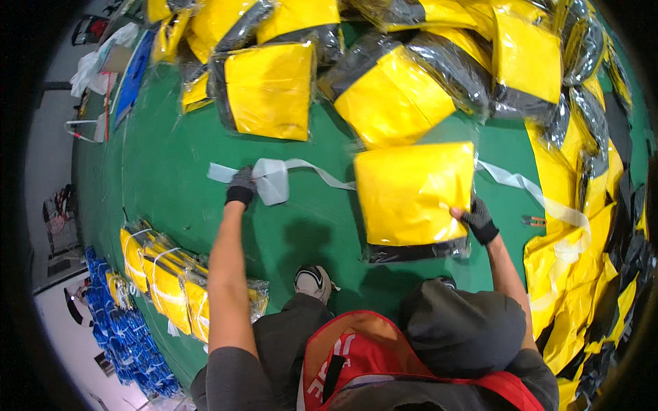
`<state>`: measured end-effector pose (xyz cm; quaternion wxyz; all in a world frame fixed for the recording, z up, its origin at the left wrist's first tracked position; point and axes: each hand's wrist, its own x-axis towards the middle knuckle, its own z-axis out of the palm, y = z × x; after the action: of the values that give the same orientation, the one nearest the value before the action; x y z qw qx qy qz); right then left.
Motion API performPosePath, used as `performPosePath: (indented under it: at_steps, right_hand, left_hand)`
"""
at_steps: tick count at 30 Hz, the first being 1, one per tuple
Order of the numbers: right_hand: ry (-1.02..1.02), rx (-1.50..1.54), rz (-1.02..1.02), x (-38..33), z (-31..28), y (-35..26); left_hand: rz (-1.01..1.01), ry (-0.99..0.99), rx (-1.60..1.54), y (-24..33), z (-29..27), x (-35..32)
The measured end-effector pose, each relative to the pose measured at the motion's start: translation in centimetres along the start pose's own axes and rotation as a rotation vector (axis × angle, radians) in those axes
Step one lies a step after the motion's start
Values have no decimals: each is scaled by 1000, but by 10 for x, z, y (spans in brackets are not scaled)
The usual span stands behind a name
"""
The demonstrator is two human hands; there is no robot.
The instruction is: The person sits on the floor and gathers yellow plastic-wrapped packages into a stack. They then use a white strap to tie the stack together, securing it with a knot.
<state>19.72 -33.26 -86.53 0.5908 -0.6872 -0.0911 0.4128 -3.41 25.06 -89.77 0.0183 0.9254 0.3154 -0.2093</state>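
Note:
A yellow folded packet [415, 195] with a black lower edge, in clear plastic, is gripped at its right side by my right hand [478, 220]. That hand wears a dark glove with bare fingertips, and its thumb lies on the packet's front. Across the green floor runs a whitish strip [315, 170], which passes behind the packet and comes out on its right. My left hand [241, 185], also gloved, is closed on the strip near its left end, beside a wider looped fold [271, 181]. Its fingertips are partly hidden.
Wrapped yellow-and-black packets [267, 89] are heaped along the far side. Tied bundles [168, 277] stand near my left forearm. Small orange-handled snips [533, 220] lie right of my right hand, beside loose yellow and black sheets [562, 301]. Blue bundles [130, 335] lie at the lower left.

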Motion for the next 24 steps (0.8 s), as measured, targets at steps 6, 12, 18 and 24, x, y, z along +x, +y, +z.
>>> performPosePath:
  at_steps: [6, 12, 18, 24]
  right_hand:
    - [-131, -109, 101, 43, -28, -25]
    - [156, 184, 219, -44, -128, 88]
    - [466, 165, 169, -106, -205, 55]
    - [434, 132, -90, -105, -171, 29]
  left_hand:
    - [-173, 144, -8, -130, -30, -25]
    - [-138, 76, -68, -207, -56, -87]
    - [-334, 22, 146, -159, -47, -101]
    - [-563, 76, 118, -64, -93, -61]
